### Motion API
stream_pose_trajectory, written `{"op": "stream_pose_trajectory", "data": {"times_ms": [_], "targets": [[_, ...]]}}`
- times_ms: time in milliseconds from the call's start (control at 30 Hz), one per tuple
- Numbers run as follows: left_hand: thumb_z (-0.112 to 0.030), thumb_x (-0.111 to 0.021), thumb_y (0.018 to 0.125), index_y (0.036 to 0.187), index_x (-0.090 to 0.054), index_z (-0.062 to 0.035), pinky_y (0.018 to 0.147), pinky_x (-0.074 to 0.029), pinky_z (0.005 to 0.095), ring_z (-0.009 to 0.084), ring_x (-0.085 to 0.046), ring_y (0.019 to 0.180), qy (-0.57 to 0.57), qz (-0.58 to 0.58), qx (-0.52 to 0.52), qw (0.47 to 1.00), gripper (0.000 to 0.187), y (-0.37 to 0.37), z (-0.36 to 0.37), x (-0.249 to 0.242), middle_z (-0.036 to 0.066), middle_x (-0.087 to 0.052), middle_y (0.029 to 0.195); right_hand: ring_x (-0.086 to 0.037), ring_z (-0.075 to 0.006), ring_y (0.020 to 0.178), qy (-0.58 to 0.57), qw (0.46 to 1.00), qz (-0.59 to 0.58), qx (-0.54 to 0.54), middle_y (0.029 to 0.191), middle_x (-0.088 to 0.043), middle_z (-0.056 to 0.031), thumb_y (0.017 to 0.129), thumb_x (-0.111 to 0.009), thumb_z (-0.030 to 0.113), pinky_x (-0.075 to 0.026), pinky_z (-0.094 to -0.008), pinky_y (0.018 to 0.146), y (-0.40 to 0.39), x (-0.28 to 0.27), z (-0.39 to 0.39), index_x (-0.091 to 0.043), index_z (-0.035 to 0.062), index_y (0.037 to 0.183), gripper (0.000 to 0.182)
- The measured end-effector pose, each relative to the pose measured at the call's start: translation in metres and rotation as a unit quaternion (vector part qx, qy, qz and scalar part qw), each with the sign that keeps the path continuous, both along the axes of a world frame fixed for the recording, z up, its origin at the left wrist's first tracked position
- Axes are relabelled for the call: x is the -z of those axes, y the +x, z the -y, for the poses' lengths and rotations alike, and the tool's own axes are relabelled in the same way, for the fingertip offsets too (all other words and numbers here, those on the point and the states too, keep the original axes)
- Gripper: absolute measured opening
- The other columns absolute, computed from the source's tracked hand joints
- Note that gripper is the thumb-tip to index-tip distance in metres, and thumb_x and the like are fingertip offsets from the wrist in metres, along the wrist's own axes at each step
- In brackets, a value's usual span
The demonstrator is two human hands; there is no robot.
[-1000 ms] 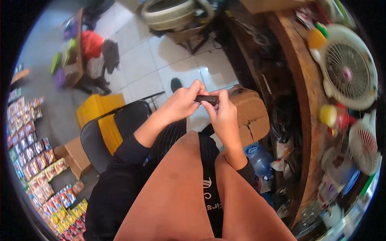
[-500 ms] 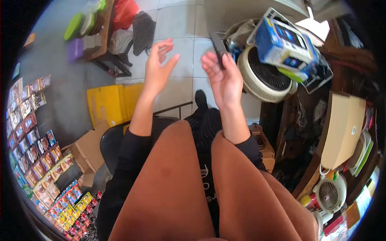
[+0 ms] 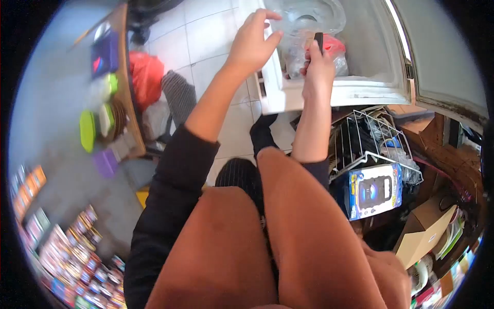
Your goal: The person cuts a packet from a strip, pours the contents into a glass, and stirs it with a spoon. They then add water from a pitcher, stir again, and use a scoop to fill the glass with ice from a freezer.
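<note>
My right hand (image 3: pixel 320 72) is closed around a slim black object (image 3: pixel 319 42), whose exact kind I cannot make out. It reaches over an open white fridge or freezer cabinet (image 3: pixel 360 94). Just beyond that hand, inside the cabinet, lie a red plastic bag (image 3: pixel 335 45) and a crumpled clear plastic bag (image 3: pixel 294 59). Farther back is a clear, rounded plastic item (image 3: pixel 329 15). My left hand (image 3: pixel 252 44) is beside the cabinet's left edge, its fingers apart and slightly bent, holding nothing.
The cabinet's door (image 3: pixel 447 51) stands open at the right. Below it are a white wire rack (image 3: pixel 360 129), a boxed speaker (image 3: pixel 375 190) and an open cardboard box (image 3: pixel 424 232). A wooden table (image 3: pixel 123 77) is at the left, with hanging packets (image 3: pixel 77 257) lower down.
My view has shifted to the open white cabinet. Both hands have moved forward and right, the right one still holding the slim black object and now over the cabinet.
</note>
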State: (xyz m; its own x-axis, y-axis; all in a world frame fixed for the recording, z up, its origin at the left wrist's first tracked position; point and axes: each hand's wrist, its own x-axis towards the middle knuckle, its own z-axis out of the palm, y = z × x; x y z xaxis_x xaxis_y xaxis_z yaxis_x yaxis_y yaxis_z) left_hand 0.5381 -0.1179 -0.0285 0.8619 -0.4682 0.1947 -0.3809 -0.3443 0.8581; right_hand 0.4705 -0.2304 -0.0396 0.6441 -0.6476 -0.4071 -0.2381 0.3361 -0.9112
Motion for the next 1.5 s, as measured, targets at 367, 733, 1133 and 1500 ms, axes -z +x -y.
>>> {"op": "stream_pose_trajectory", "data": {"times_ms": [367,733,1133,1500], "targets": [[-0.014,-0.053,0.071,0.104,-0.048,-0.0023,0.084,-0.039,0.0374,0.0347,-0.048,0.098,0.392,-0.113,0.123,0.905,0.035,0.168,0.164,0.118,0.019,-0.048,0.110,-0.057,-0.0356,0.076,-0.441,0.782,-0.356,-0.260,0.080,-0.059,-0.0210,0.077,-0.048,0.024,-0.043,-0.0421,0.069,0.159,0.102,0.126,-0.058,0.0004,0.085,0.027],[-0.011,-0.047,0.075,0.098,-0.051,-0.0011,0.076,-0.044,0.0365,0.0312,-0.055,0.085,0.323,0.079,0.291,0.897,0.026,0.215,0.228,0.295,0.016,-0.056,0.097,-0.055,-0.0336,0.085,-0.523,0.738,-0.401,-0.147,0.090,-0.058,-0.0163,0.079,-0.038,0.014,-0.043,-0.0421,0.073,0.179,0.181,0.178,-0.057,0.0035,0.091,0.025],[-0.014,-0.044,0.078,0.087,-0.056,-0.0037,0.069,-0.044,0.0439,0.0357,-0.057,0.075,0.404,0.065,0.329,0.851,0.018,0.235,0.183,0.115,0.017,-0.059,0.077,-0.047,-0.0275,0.105,-0.310,0.803,-0.505,-0.067,0.109,-0.053,-0.0084,0.078,-0.046,0.021,-0.037,-0.0405,0.085,0.184,0.151,0.181,-0.057,0.0141,0.103,0.028],[-0.002,-0.048,0.067,0.085,-0.062,-0.0031,0.087,-0.034,0.0400,0.0336,-0.041,0.106,0.236,0.246,0.364,0.867,0.023,0.279,0.158,0.094,0.019,-0.044,0.115,-0.045,-0.0289,0.107,-0.236,0.886,-0.378,-0.128,0.113,-0.050,-0.0131,0.082,-0.037,0.025,-0.036,-0.0401,0.089,0.249,0.215,0.168,-0.052,0.0098,0.110,0.035]]}}
